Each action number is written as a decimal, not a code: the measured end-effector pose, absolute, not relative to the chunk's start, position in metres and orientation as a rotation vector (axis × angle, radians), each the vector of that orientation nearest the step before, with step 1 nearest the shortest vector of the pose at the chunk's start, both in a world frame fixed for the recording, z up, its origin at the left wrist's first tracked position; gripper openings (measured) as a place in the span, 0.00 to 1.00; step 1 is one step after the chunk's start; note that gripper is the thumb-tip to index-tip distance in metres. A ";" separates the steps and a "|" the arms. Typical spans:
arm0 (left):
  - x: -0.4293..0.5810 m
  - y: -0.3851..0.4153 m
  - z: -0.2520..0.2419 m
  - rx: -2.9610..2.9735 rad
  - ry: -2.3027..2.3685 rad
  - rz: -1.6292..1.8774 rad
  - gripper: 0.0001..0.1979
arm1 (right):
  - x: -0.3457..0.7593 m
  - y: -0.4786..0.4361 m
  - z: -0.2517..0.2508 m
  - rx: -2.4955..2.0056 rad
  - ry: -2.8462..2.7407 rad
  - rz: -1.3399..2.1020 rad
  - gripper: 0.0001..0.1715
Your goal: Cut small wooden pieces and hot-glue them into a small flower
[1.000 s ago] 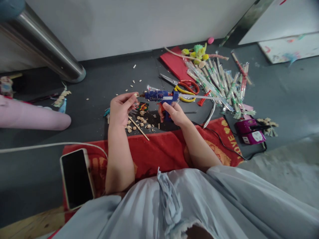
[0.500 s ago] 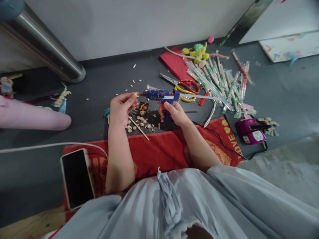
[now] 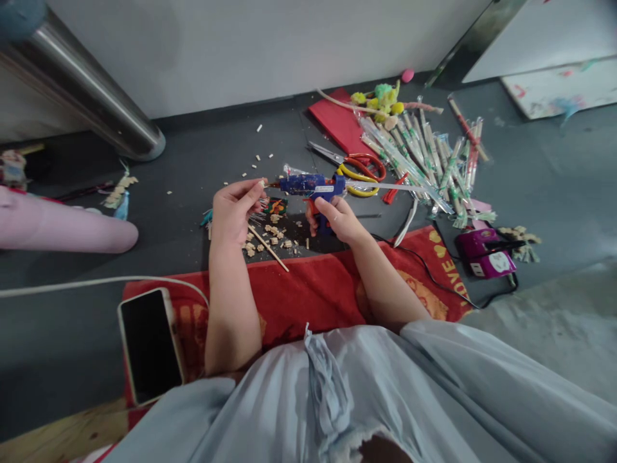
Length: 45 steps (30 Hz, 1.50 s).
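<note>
My right hand (image 3: 336,215) is wrapped round the handle of a blue hot glue gun (image 3: 303,184), its nozzle facing left. A translucent glue stick (image 3: 385,186) juts from its back end. Between thumb and fingertips my left hand (image 3: 237,209) pinches a small pale wooden piece (image 3: 263,184), close against the nozzle tip; whether they touch I cannot tell. Below the hands lie several small wooden pieces (image 3: 274,235) and a thin wooden stick (image 3: 274,252).
Scissors (image 3: 354,164) with red and yellow handles lie behind the glue gun. Several wrapped stick bundles (image 3: 429,154) are heaped at right, near a purple power box (image 3: 484,253). A red towel (image 3: 308,289) lies in front, with a phone (image 3: 150,347) at left.
The glue gun has shifted very slightly left, its nozzle nearer the pinched wooden piece. My left hand stays almost still.
</note>
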<state>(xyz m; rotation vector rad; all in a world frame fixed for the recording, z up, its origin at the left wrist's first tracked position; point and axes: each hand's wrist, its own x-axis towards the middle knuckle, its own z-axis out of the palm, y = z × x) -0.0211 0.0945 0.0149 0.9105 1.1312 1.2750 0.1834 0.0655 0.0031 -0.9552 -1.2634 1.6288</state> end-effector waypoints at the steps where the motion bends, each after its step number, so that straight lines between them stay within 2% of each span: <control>1: -0.021 0.095 0.015 0.907 1.129 1.277 0.14 | 0.184 0.066 0.003 -0.962 -1.266 1.629 0.28; 11: -0.021 0.098 0.012 0.857 1.123 1.346 0.11 | 0.190 0.066 0.006 -1.141 -1.234 1.499 0.30; 15: -0.022 0.098 0.014 0.862 1.111 1.341 0.10 | 0.206 0.071 0.001 -1.281 -1.383 1.195 0.27; 19: -0.021 0.097 0.016 0.855 1.114 1.347 0.09 | 0.227 0.075 -0.002 -1.483 -1.669 0.723 0.20; 23: -0.021 0.097 0.017 0.857 1.105 1.356 0.08 | 0.240 0.072 0.007 -1.535 -2.064 0.392 0.22; 28: -0.020 0.097 0.017 0.841 1.105 1.358 0.08 | 0.244 0.067 0.014 -1.699 -2.274 0.144 0.24; 34: -0.019 0.096 0.022 0.815 1.128 1.348 0.06 | 0.246 0.068 0.012 -1.751 -2.368 0.048 0.27; 41: -0.020 0.096 0.023 0.820 1.120 1.350 0.08 | 0.253 0.065 0.015 -1.745 -2.390 0.127 0.33; 45: -0.020 0.097 0.021 0.831 1.112 1.353 0.07 | 0.259 0.064 0.026 -1.734 -2.389 0.168 0.29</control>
